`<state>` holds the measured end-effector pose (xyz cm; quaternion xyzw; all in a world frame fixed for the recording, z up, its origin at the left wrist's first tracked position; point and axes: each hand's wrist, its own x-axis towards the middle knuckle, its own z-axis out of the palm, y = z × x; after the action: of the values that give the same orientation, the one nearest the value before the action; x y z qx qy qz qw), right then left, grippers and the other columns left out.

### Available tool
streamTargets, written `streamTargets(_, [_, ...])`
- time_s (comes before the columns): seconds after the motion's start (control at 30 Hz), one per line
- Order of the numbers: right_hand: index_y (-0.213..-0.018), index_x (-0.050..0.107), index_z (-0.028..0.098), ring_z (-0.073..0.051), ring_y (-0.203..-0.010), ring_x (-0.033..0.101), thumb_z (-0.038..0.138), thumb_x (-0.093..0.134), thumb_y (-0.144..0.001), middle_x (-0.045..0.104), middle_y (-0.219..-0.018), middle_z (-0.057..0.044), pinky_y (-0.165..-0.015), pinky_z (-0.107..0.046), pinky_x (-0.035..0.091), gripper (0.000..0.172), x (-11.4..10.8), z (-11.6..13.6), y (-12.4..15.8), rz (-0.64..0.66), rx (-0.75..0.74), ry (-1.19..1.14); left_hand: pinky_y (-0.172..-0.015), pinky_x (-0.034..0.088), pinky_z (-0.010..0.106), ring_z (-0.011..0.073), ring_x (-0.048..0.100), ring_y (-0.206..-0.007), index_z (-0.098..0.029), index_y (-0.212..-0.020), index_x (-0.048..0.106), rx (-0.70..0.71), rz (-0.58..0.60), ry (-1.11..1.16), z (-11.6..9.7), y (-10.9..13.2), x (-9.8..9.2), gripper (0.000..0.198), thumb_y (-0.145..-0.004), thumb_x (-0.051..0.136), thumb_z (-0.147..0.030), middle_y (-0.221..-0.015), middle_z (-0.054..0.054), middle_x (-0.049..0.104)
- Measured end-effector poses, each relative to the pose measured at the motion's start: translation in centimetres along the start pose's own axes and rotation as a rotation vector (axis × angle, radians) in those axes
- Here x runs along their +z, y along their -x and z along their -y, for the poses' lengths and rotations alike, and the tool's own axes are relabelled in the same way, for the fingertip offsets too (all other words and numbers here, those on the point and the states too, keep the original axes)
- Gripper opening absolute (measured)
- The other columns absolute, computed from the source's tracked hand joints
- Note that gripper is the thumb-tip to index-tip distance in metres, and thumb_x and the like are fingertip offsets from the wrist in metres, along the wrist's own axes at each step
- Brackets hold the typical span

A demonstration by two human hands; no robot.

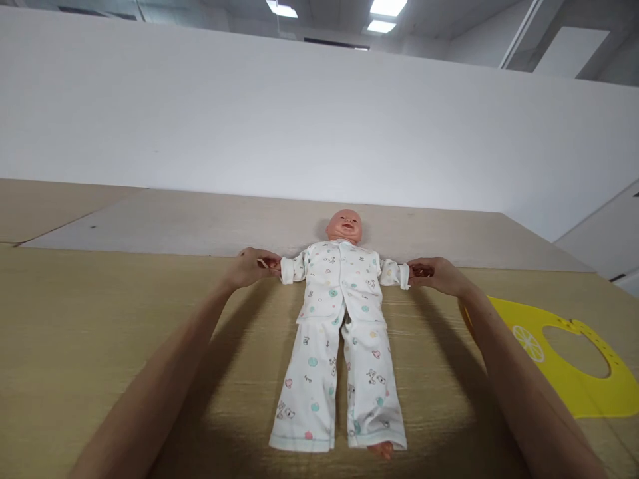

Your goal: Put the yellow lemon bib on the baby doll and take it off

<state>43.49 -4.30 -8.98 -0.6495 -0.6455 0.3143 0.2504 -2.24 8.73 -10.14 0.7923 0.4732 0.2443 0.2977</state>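
Note:
A baby doll (345, 226) lies on its back, head toward the wall and arms stretched out to both sides. It wears a white printed pajama top (341, 283) and matching pajama pants (309, 386). At the sleeve cuff on the left of the view, my left hand (252, 267) has its fingers pinched together at the end of the doll's arm. My right hand (438, 275) pinches the other cuff in the same way. The doll's own hands are mostly hidden by my fingers. One doll foot (383, 450) shows below a pant leg; the other is out of sight.
A yellow bib (564, 392) with a citrus-slice print lies on the right, partly behind my right forearm. The wooden table (100, 319) has a paler board (200, 219) along its far side. A white wall (299, 120) stands behind it.

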Motion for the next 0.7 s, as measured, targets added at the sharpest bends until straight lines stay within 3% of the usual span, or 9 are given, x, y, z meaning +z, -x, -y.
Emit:
streamTargets(0.17, [-0.100, 0.071, 0.016, -0.017, -0.075, 0.061, 0.050, 0.062, -0.071, 0.069, -0.086, -0.005, -0.072, -0.027, 0.048, 0.045, -0.1, -1.5, -0.8, -0.240, -0.014, 0.225, -0.070, 0.052, 0.029, 0.0193, 0.065, -0.073, -0.018, -0.089, 0.078, -0.038, 0.026, 0.078, 0.1, 0.1, -0.1, 0.043, -0.057, 0.078, -0.047, -0.080, 0.005, 0.074])
streamTargets(0.3, [-0.105, 0.070, 0.019, -0.019, -0.080, 0.065, 0.045, 0.059, -0.077, 0.071, -0.092, -0.005, -0.073, -0.028, 0.046, 0.040, 0.6, -2.3, -1.3, -0.372, 0.056, 0.406, -0.072, 0.053, 0.031, 0.0203, 0.067, -0.076, -0.017, -0.088, 0.077, -0.074, 0.059, 0.136, -0.2, 0.3, -0.2, 0.042, -0.054, 0.081, -0.042, -0.082, 0.005, 0.074])
streamTargets(0.47, [-0.104, 0.070, 0.021, -0.020, -0.085, 0.065, 0.045, 0.057, -0.081, 0.072, -0.098, -0.005, -0.069, -0.026, 0.042, 0.036, 1.5, -1.9, -1.4, -0.326, 0.128, 0.517, -0.072, 0.055, 0.033, 0.0219, 0.068, -0.078, -0.017, -0.088, 0.077, -0.083, 0.079, 0.164, -0.5, 0.5, -0.3, 0.041, -0.053, 0.081, -0.038, -0.083, 0.006, 0.075])
streamTargets(0.7, [-0.093, 0.071, 0.020, -0.018, -0.080, 0.063, 0.042, 0.058, -0.077, 0.071, -0.092, -0.004, -0.069, -0.025, 0.041, 0.030, 1.1, -1.4, -1.1, -0.182, 0.087, 0.535, -0.072, 0.055, 0.032, 0.0204, 0.066, -0.075, -0.017, -0.084, 0.077, -0.054, 0.028, 0.151, -0.3, 0.4, -0.1, 0.039, -0.054, 0.078, -0.040, -0.080, 0.006, 0.074])
